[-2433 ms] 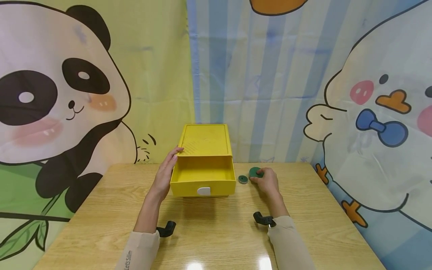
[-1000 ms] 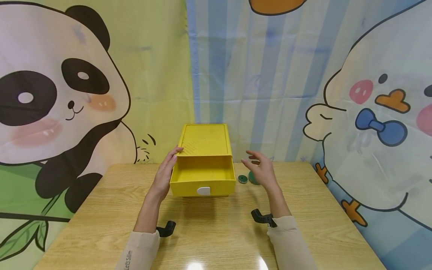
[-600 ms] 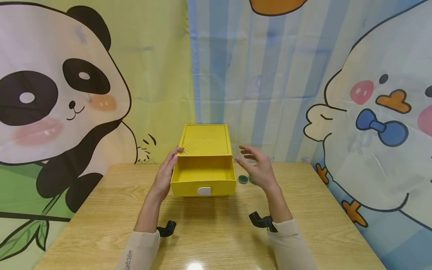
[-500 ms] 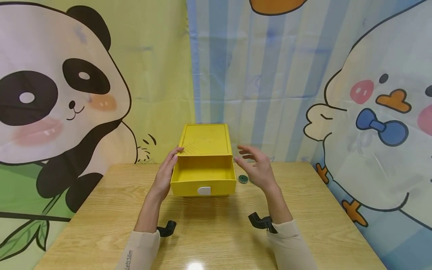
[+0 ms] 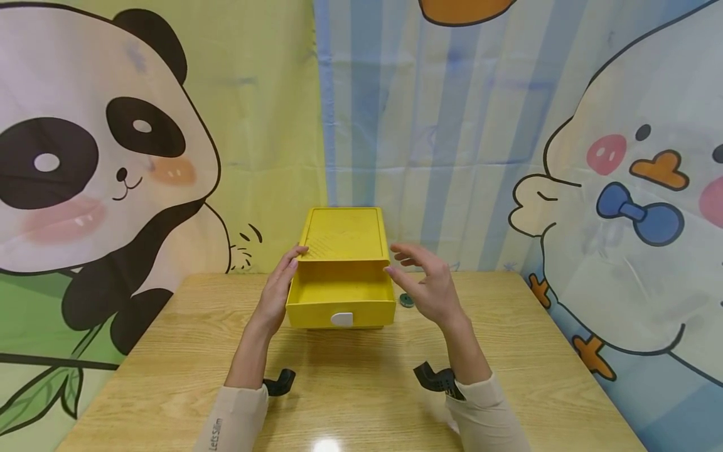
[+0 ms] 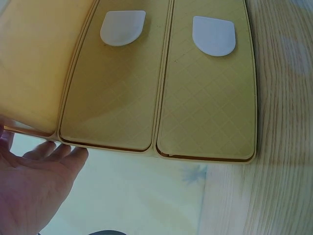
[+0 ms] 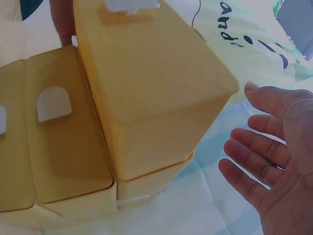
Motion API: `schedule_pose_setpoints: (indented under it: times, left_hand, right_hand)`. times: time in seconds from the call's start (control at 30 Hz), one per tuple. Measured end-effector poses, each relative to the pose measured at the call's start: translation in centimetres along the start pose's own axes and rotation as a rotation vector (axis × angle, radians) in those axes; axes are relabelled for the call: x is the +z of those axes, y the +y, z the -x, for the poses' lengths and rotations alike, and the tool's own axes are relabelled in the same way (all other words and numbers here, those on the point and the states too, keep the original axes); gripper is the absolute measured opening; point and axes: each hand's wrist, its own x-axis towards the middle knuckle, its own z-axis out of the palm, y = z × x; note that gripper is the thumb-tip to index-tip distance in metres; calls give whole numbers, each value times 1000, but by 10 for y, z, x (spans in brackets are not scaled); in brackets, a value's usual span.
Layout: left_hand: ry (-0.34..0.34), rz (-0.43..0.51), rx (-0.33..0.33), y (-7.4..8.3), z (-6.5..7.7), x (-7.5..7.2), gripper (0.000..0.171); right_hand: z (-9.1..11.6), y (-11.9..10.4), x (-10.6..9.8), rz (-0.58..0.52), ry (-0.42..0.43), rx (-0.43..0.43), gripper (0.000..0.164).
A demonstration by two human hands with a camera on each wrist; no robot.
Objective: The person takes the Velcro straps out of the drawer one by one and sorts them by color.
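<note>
A yellow drawer cabinet [image 5: 346, 233] stands against the curtain, its top drawer [image 5: 307, 316] pulled out and bare inside. The drawer front carries a white pull [image 5: 341, 319]. My left hand [image 5: 275, 296] rests along the cabinet's left side, fingertips at the upper edge; in the left wrist view its fingers lie against the side, relaxed. To the right of the drawer, my right hand [image 5: 430, 289] hovers with spread, lightly bent fingers, holding nothing. In the right wrist view its thumb tip is close to the drawer's corner [image 7: 230, 88]. A small green disc [image 5: 407, 300] lies beside the cabinet.
Two lower drawers [image 6: 112, 98] with white pulls are closed. The wooden table [image 5: 339, 383] spreads in front of the cabinet. Behind it hang curtains printed with a panda [image 5: 51, 238] and a white bird [image 5: 615, 282]. Black wrist mounts [image 5: 435, 378] stick out from the cuffs.
My right hand has left a larger green disc, risen and moved left toward the drawer; it now hides that disc. The left hand, the cabinet and the drawer have stayed in place.
</note>
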Motion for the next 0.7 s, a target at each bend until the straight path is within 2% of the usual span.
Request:
schedule_pose_setpoints:
  times: [0.3,0.7]
  left_hand:
    - [3,-1,-4,0,0,0,51]
    - [8,2,-12,-1,0,0,51]
  right_hand:
    - [-2,-25,-3,-45,-28,-112,39]
    - [1,-40,-3,-102,-86,-130,28]
